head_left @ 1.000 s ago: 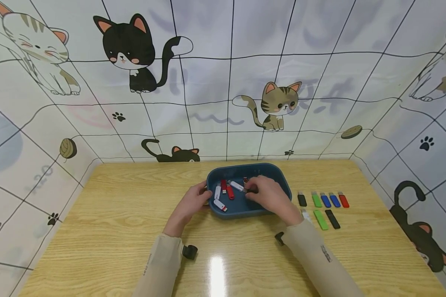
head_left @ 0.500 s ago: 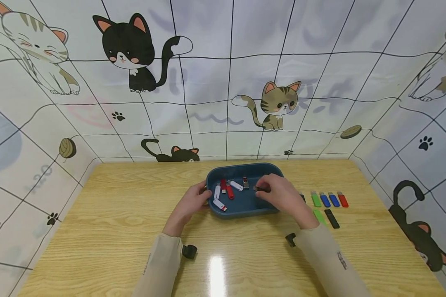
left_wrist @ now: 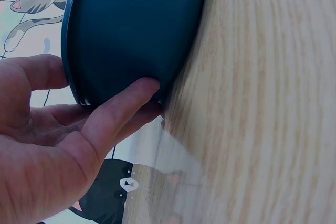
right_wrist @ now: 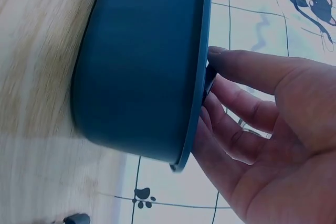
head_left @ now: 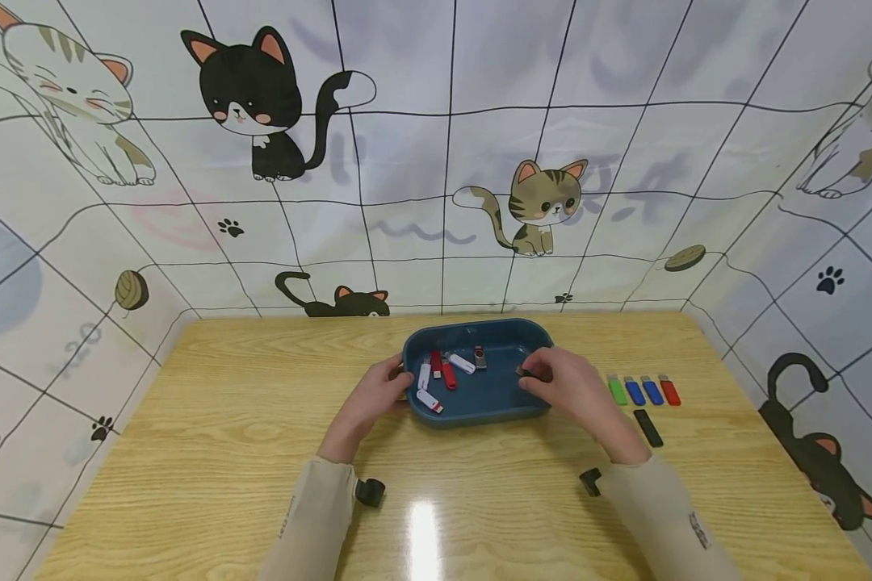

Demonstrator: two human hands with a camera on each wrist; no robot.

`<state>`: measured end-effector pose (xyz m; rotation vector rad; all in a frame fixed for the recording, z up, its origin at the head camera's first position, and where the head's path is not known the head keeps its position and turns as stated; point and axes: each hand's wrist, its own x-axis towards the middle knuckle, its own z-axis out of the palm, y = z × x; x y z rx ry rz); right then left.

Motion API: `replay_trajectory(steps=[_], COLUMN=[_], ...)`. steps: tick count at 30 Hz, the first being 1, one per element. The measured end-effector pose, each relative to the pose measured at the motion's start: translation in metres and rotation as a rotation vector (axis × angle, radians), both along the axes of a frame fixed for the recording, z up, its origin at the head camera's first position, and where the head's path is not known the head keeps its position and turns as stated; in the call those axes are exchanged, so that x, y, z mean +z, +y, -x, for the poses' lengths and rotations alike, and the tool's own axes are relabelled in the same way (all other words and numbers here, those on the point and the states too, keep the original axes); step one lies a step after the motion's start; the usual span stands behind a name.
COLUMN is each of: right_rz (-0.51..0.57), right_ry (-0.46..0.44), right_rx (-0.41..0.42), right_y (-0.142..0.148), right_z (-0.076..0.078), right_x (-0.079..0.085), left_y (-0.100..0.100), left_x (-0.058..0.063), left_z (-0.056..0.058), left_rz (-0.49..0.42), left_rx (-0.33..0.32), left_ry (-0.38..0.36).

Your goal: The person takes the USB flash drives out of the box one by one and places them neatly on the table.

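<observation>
**Over the tray's [head_left: 472,420] right end, a dark USB stick [head_left: 528,373] in the right hand [head_left: 580,389]**

Nearest are 2 beige sleeves [head_left: 308,516], each with a black wrist device [head_left: 370,492]. Beyond them the hands are well apart: the left hand [head_left: 369,395] grips the tray's left end, and the right hand pinches the dark USB stick at the right rim. Right of that arm lies a black stick [head_left: 648,428]; behind it, in a row, stand 1 green stick [head_left: 617,390], 2 blue sticks [head_left: 635,392] and 1 red stick [head_left: 671,390]. Inside the tray, mostly leftward, lie 3 white sticks [head_left: 425,375], 2 red ones [head_left: 448,375] and 1 red-and-silver stick [head_left: 480,358]. Past the wooden table [head_left: 262,403] rises a cat-print cloth [head_left: 407,177].
</observation>
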<state>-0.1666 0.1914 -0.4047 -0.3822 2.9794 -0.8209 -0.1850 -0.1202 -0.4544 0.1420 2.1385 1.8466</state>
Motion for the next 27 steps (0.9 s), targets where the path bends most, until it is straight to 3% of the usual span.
replay_trajectory(steps=[13, 27], right_rz=[0.112, 0.07], right_ry=[-0.027, 0.011], right_rx=[-0.08, -0.16], right_y=[0.024, 0.055], right_z=[-0.018, -0.027], right_x=[0.013, 0.015], left_y=[0.0, -0.001], left_x=[0.001, 0.0], left_z=[0.0, 0.0], left_rz=[-0.007, -0.01], left_rx=[0.001, 0.0], left_ry=[-0.006, -0.005])
